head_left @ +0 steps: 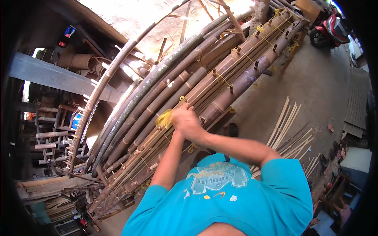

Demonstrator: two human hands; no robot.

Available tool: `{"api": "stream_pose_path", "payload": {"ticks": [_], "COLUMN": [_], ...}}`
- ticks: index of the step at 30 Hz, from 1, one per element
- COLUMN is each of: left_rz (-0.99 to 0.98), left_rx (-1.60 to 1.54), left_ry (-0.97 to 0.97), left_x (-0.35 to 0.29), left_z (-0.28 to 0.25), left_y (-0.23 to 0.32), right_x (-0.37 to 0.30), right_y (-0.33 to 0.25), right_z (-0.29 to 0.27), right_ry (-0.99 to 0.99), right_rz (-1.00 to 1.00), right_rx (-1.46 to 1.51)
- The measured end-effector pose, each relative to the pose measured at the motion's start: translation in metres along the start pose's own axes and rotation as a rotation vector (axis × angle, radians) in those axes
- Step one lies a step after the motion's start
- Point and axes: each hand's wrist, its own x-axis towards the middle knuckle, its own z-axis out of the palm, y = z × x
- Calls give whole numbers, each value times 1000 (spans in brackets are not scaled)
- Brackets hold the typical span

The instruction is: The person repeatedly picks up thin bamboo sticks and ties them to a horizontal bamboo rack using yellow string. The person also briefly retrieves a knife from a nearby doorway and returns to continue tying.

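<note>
My left hand [180,115] and my right hand [192,126] are pressed close together over a long bamboo frame, both closed. A loose bunch of yellow twine [165,119] sticks out from the left side of my left hand. Whatever lies inside my right hand is hidden, and that hand is slightly blurred. Below them, thin bamboo strips [204,103] lie lengthwise between two thick bamboo poles, the nearer one [219,106] purplish brown. Short pegs [231,89] stand up along the poles. Yellow twine [247,58] crosses the frame and is knotted at several pegs.
Thick bamboo poles [157,106] lie beyond the frame, beside a curved pole with pegs [91,103]. To the right, cut strips [284,122] are spread on the concrete floor [311,86]. A red motorbike [331,28] stands at the far right, near corrugated sheets [357,102].
</note>
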Motion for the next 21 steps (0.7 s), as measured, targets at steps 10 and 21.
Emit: {"api": "stream_pose_path", "payload": {"ticks": [10, 21], "left_rz": [1, -105], "left_rx": [-162, -678], "left_ry": [-15, 141], "left_x": [15, 52], "left_z": [0, -39], "left_y": [-15, 36], "right_x": [121, -75], "right_y": [-22, 16], "right_z": [-74, -97], "right_ry": [-492, -552], "right_rz": [443, 255], "right_rx": [-286, -580]}}
